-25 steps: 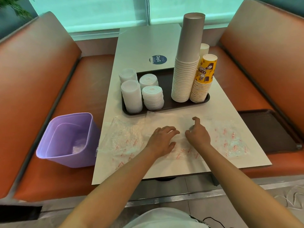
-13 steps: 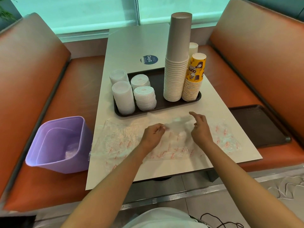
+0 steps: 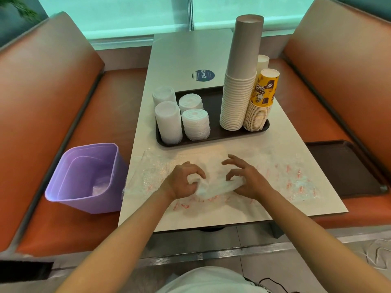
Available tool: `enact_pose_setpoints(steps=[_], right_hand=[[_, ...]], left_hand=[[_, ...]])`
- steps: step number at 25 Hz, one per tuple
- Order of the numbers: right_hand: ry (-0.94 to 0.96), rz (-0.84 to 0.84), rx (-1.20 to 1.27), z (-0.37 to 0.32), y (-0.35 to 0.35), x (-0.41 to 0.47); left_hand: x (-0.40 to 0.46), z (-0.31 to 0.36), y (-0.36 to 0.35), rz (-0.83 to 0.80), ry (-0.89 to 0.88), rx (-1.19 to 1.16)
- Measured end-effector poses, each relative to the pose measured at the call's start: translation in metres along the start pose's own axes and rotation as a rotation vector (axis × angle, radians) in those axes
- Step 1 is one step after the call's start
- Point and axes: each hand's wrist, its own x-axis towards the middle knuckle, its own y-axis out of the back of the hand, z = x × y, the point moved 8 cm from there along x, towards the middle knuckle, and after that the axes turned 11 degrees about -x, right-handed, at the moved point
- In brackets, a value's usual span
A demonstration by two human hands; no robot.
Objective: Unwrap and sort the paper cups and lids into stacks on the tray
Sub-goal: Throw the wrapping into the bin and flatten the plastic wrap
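Gathering crinkled clear plastic wrap (image 3: 213,182) at the near middle of the table (image 3: 190,53), both hands work side by side. The left hand (image 3: 183,182) has its fingers curled round a bunched white wad of the film, gripping it. The right hand (image 3: 246,179) lies just at three o'clock of the left, its lower fingers and thumb pinching the same bunch while the upper fingers reach forward, spread and bent. The wrap is thin, glossy and wrinkled, printed with small red marks, and lies flat across the table from nine to three o'clock of the hands.

At twelve o'clock of the hands sits a dark rectangular tray (image 3: 213,98) with a raised rim. On its left part stand four short columns of white translucent round lids (image 3: 195,123), ribbed at the edges. On its right part rise a tall stack of matte grey-brown paper cups (image 3: 239,87), upside down, with closely layered white rims, and beside it, at three o'clock, a shorter stack of yellow printed cups (image 3: 261,102); a plain white cup shows behind them.

At nine o'clock of the hands, on the orange padded bench (image 3: 53,92), stands a smooth lilac plastic bin (image 3: 88,176) with rounded corners. A second dark tray (image 3: 342,168) lies on the bench at three o'clock.
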Motion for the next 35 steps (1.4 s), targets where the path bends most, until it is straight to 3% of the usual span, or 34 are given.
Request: enact_pose_setpoints(steps=[3, 7, 9, 11, 16, 19, 23, 27, 31, 33, 35], right_hand=[[0.075, -0.029, 0.025, -0.003, -0.011, 0.000], [-0.147, -0.038, 0.139, 0.007, -0.013, 0.006], [-0.253, -0.104, 0.153, 0.018, -0.020, 0.006], [-0.277, -0.117, 0.162, 0.021, -0.021, 0.007], [-0.486, 0.058, 0.470, 0.033, -0.011, 0.004], [-0.540, 0.172, 0.391, 0.036, -0.011, 0.008], [-0.618, 0.193, 0.142, 0.032, -0.013, 0.007], [-0.536, 0.168, -0.187, 0.022, -0.016, 0.009], [-0.518, 0.053, -0.244, 0.023, -0.028, 0.008], [-0.537, 0.043, -0.211, 0.022, -0.025, 0.008], [-0.491, 0.138, -0.127, 0.012, -0.002, 0.014]], left_hand=[[-0.014, -0.004, -0.004, -0.130, -0.017, 0.136], [-0.025, -0.009, -0.022, -0.248, -0.118, 0.322], [-0.027, -0.008, -0.020, -0.182, -0.130, 0.316], [-0.027, -0.009, -0.011, -0.053, -0.010, 0.161], [-0.021, -0.037, 0.001, 0.177, 0.546, -0.189], [-0.017, -0.047, 0.005, 0.212, 0.674, -0.129], [-0.011, -0.054, 0.002, 0.202, 0.750, -0.026], [-0.006, -0.046, 0.007, 0.312, 0.809, 0.052], [0.004, -0.044, -0.006, 0.243, 0.934, -0.058], [0.009, -0.038, -0.007, 0.279, 0.885, -0.159], [0.018, -0.022, -0.002, 0.284, 0.724, -0.183]])
